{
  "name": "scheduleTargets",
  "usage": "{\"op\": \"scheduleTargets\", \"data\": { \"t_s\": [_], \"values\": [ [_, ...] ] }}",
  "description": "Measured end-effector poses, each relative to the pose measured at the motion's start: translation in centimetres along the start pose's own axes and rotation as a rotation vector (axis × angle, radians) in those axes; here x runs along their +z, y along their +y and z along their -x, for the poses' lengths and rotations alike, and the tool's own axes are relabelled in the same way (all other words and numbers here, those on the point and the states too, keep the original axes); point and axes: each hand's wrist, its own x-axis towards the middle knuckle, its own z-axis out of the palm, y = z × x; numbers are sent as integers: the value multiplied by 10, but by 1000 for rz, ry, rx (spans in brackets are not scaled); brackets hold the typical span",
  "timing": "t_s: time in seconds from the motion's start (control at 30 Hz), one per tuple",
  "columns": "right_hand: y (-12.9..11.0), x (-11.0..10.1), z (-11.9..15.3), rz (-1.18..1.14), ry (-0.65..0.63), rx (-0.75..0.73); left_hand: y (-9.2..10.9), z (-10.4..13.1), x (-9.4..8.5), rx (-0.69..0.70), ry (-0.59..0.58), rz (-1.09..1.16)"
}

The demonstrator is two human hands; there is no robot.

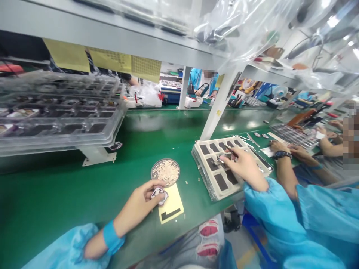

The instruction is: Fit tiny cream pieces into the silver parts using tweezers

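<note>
**Small part pinched on the left, right hand busy over the tray**

Head view: on my feed, the left hand (pixel 140 203) has its thumb and fingers clamped on a small pale-rimmed part (pixel 159 195). That part sits over the edge of a yellow sheet (pixel 171 201) that carries a black L-shaped strip (pixel 171 214). Just behind is a round dish (pixel 165 159) full of tiny pale bits (pixel 166 171), with a few more scattered on the green table (pixel 134 134).

The right hand (pixel 246 168) is over a beige compartment tray (pixel 204 161), its fingers bent close together. A dark slender object (pixel 230 150) shows at the fingertips, and a small silvery part (pixel 217 161) lies by the thumb; I can't tell whether either is really gripped.

Beyond the tray, a co-worker's hand (pixel 276 146) with a dark wristwatch (pixel 282 154) works close by, so I'd count that side as tight.

I judge the step in hand to be two-sided handling: a steady hold on the left, fine fingertip work among the compartments on the right. From here, the next move calls for a light pinch on the left and a careful, level right wrist, clear of the neighbouring arm.
</note>
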Motion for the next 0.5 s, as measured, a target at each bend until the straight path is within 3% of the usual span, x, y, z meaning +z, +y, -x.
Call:
{"op": "scheduleTargets", "data": {
  "t_s": [0.2, 0.4, 0.5],
  "values": [
    [4, 3, -9, 42, -127, 52, 2, 0, 0, 16, -20, -38],
    [14, -11, -13, -215, -90, 100, 1, 1, 0, 35, -37, -14],
    [8, -14, -9, -414, -85, 91, 1, 0, 1, 38, -48, 31]
  ]
}}
